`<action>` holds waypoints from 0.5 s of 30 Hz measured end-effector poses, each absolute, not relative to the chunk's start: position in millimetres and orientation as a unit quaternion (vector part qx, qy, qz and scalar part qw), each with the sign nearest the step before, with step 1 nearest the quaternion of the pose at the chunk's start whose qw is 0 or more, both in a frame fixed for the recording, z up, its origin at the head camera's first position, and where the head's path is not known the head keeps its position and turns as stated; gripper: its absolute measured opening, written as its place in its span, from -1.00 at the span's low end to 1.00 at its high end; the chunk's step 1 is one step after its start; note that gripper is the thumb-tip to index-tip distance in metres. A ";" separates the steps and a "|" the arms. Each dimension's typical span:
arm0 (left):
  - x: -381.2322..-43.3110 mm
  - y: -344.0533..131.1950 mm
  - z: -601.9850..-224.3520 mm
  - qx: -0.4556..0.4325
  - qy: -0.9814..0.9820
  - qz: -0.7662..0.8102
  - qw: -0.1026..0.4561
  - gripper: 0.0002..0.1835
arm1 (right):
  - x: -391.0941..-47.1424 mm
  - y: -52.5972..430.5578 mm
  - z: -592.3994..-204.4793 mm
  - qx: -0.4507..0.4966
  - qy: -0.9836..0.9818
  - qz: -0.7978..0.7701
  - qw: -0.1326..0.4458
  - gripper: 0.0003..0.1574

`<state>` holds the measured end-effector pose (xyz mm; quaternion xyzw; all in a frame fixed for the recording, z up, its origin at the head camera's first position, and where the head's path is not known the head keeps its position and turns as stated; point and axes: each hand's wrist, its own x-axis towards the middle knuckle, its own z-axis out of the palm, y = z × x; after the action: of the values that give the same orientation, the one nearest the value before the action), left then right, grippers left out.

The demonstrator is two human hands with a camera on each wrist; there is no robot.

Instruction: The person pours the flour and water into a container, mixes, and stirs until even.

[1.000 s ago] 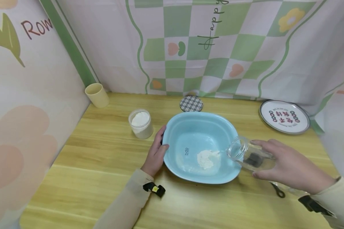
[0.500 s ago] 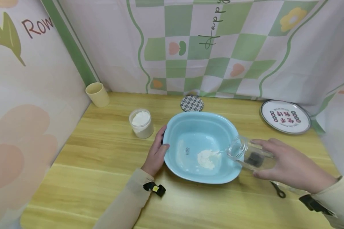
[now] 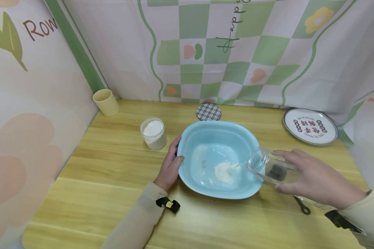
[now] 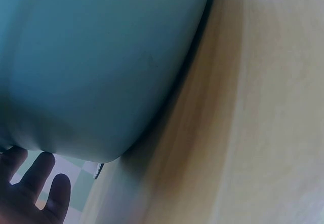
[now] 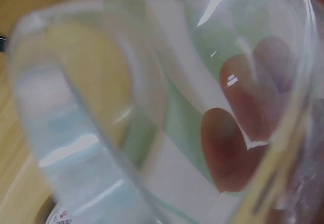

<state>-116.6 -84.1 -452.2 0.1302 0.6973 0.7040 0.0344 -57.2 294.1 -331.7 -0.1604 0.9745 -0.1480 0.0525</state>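
Observation:
A light blue plastic basin [image 3: 218, 138] stands on the table with a small heap of white powder [image 3: 224, 172] on its floor. My left hand [image 3: 169, 167] grips its left rim, thumb on the edge and fingers against the outer wall; the left wrist view has the basin's outside [image 4: 101, 67] and several fingertips. Over the right rim, my right hand [image 3: 311, 176] holds a clear jar [image 3: 268, 167] tilted, mouth to the left. A thin stream of water runs from it onto the powder. Through the jar wall [image 5: 167, 97], the right wrist view shows fingertips.
Left of the basin stands an open tub of white powder [image 3: 154, 134]. A beige cup [image 3: 106, 102], a checked round coaster [image 3: 208, 111] and a printed plate [image 3: 310, 126] sit along the back. A dark handle [image 3: 302, 205] lies below the right hand.
Liquid has spread further over the basin floor, blurring the printed letters there. Both hands and the tilted jar stay nearly where they were.

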 end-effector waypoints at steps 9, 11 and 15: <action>-116.6 -83.7 -451.9 0.120 0.701 0.701 0.040 -0.29 | -56.8 292.6 -330.0 -0.160 0.973 -0.155 0.055 0.23; -116.9 -83.6 -452.3 0.120 0.702 0.701 0.040 -0.29 | -56.6 292.5 -330.3 -0.161 0.973 -0.154 0.056 0.23; -116.9 -83.5 -452.5 0.122 0.702 0.700 0.039 -0.28 | -56.8 292.6 -330.9 -0.161 0.974 -0.151 0.058 0.23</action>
<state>-116.9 -83.5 -452.5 0.1218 0.7025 0.7001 0.0387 -56.8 292.6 -330.9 -0.1609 0.9736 -0.1514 0.0578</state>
